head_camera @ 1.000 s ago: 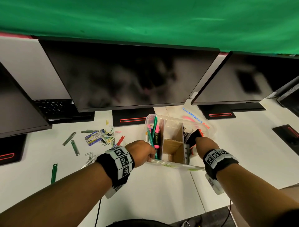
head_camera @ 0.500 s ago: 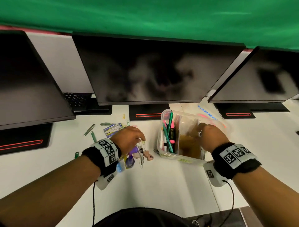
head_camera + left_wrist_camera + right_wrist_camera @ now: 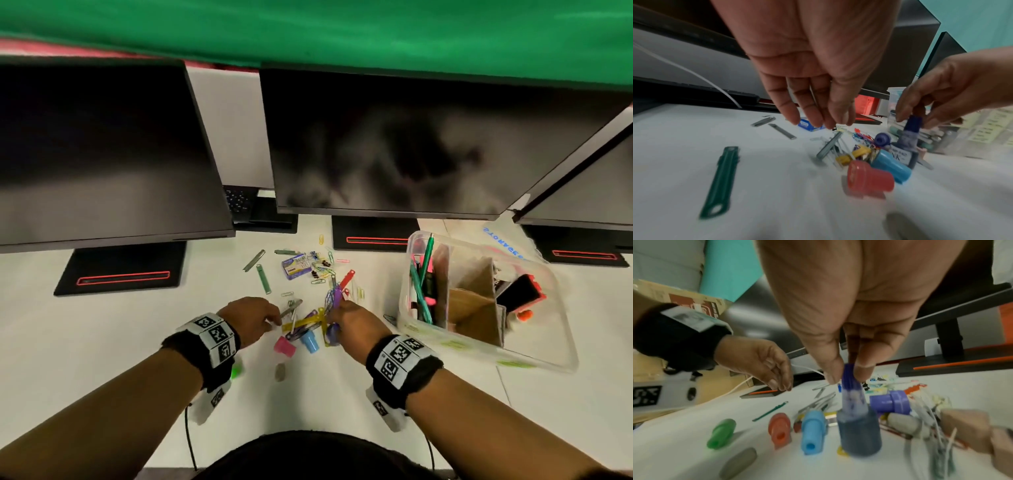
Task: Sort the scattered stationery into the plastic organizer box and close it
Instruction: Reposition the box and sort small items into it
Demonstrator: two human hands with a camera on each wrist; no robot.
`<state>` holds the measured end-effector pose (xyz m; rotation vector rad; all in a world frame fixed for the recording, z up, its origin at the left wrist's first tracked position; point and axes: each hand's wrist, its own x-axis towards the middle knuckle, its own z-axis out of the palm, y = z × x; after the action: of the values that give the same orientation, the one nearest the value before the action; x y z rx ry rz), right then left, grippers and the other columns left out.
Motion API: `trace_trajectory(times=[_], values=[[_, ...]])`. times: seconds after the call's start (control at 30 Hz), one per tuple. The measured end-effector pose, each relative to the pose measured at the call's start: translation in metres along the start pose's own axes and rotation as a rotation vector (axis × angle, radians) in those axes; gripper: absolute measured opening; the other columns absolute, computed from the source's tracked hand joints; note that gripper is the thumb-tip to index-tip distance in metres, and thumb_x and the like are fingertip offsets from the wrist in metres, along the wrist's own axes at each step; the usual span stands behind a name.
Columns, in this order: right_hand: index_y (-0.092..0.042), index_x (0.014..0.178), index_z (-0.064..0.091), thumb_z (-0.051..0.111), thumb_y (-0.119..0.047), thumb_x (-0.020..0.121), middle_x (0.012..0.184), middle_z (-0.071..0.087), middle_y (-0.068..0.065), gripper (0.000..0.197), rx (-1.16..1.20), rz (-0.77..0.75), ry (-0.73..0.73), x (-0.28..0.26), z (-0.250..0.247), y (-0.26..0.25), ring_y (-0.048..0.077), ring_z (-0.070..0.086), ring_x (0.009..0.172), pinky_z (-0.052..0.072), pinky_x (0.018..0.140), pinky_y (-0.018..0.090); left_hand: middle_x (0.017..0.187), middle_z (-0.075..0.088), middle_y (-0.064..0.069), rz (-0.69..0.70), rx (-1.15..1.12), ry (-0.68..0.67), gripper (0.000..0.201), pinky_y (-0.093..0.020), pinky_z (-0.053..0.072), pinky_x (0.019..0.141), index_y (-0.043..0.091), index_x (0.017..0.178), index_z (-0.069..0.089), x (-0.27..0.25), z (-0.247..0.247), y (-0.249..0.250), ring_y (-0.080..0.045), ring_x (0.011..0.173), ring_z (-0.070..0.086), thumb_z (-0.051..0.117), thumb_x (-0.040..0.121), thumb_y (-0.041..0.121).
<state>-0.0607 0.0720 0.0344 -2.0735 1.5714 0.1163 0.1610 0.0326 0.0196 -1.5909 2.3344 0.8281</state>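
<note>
The clear plastic organizer box (image 3: 534,346) stands open at the right, with pens, cardboard dividers and a black stamp pad inside. Left of it lies a heap of stationery: a pink cap (image 3: 284,346), a blue cap (image 3: 310,341), coloured paper clips (image 3: 322,270), a staples box (image 3: 296,267) and green fastener strips (image 3: 263,279). My right hand (image 3: 346,322) pinches the blue nozzle of a small ink bottle (image 3: 857,426) that stands upright in the heap. My left hand (image 3: 270,322) hovers over a grey metal strip (image 3: 829,145), fingers hanging down and holding nothing.
Black monitors (image 3: 394,144) and their bases (image 3: 373,238) line the back of the white desk. The box's clear lid (image 3: 503,243) lies behind the box. A green cap (image 3: 721,433) and a grey eraser (image 3: 737,462) sit near the front.
Both hands have left the box and moved left to the heap, the left one first. My right hand has taken hold of the ink bottle's nozzle.
</note>
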Motion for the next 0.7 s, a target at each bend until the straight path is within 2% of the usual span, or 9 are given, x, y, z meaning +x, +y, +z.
trace_trajectory(times=[0.1, 0.2, 0.3, 0.43, 0.53, 0.6, 0.7], values=[[-0.007, 0.106, 0.065, 0.051, -0.012, 0.089, 0.112, 0.056, 0.015, 0.023, 0.015, 0.065, 0.026, 0.003, 0.004, 0.005, 0.030, 0.057, 0.104, 0.041, 0.083, 0.024, 0.124, 0.059, 0.001, 0.018, -0.029, -0.024, 0.030, -0.023, 0.037, 0.100, 0.027, 0.118, 0.062, -0.005, 0.013, -0.006, -0.015, 0.118, 0.053, 0.056, 0.090, 0.020], [-0.008, 0.113, 0.064, 0.051, -0.011, 0.090, 0.116, 0.055, 0.015, 0.027, 0.003, 0.114, 0.022, 0.001, -0.003, 0.008, 0.029, 0.057, 0.104, 0.040, 0.084, 0.025, 0.126, 0.057, 0.001, 0.025, -0.050, -0.044, 0.031, -0.025, 0.037, 0.103, 0.026, 0.121, 0.060, -0.004, 0.018, -0.008, -0.015, 0.119, 0.052, 0.056, 0.091, 0.020], [-0.011, 0.104, 0.067, 0.052, -0.014, 0.090, 0.106, 0.058, 0.011, 0.021, 0.058, 0.140, 0.154, -0.006, -0.011, 0.009, 0.026, 0.057, 0.090, 0.040, 0.076, 0.024, 0.128, 0.057, 0.000, 0.029, -0.054, 0.004, 0.030, -0.026, 0.036, 0.105, 0.025, 0.121, 0.061, 0.004, 0.016, -0.008, -0.017, 0.121, 0.050, 0.052, 0.093, 0.020], [-0.009, 0.100, 0.069, 0.054, -0.013, 0.089, 0.101, 0.060, 0.009, 0.019, 0.105, 0.128, 0.306, -0.020, -0.027, 0.007, 0.024, 0.059, 0.089, 0.043, 0.076, 0.024, 0.125, 0.058, -0.003, 0.032, -0.018, 0.082, 0.027, -0.029, 0.040, 0.101, 0.021, 0.117, 0.063, 0.025, 0.001, -0.001, -0.020, 0.120, 0.052, 0.049, 0.094, 0.022], [-0.009, 0.098, 0.071, 0.058, -0.010, 0.087, 0.098, 0.062, 0.007, 0.017, 0.137, 0.096, 0.418, -0.033, -0.041, 0.008, 0.022, 0.060, 0.086, 0.047, 0.079, 0.025, 0.130, 0.054, -0.004, -0.002, -0.001, 0.142, 0.027, -0.030, 0.038, 0.105, 0.020, 0.118, 0.062, 0.051, -0.014, 0.004, -0.020, 0.124, 0.048, 0.049, 0.094, 0.022], [-0.009, 0.095, 0.072, 0.062, -0.009, 0.084, 0.095, 0.065, 0.008, 0.014, 0.160, 0.092, 0.491, -0.044, -0.049, 0.012, 0.019, 0.060, 0.083, 0.050, 0.080, 0.026, 0.136, 0.049, -0.005, -0.038, 0.045, 0.153, 0.031, -0.030, 0.036, 0.108, 0.020, 0.123, 0.058, 0.070, -0.023, 0.009, -0.022, 0.127, 0.045, 0.047, 0.094, 0.021], [-0.009, 0.091, 0.072, 0.067, -0.007, 0.080, 0.091, 0.066, 0.005, 0.012, 0.171, 0.101, 0.597, -0.062, -0.064, 0.022, 0.011, 0.055, 0.077, 0.044, 0.077, 0.016, 0.141, 0.044, -0.007, -0.065, 0.133, 0.155, 0.040, -0.031, 0.033, 0.110, 0.018, 0.133, 0.049, 0.094, -0.032, 0.017, -0.023, 0.130, 0.043, 0.044, 0.094, 0.019]])
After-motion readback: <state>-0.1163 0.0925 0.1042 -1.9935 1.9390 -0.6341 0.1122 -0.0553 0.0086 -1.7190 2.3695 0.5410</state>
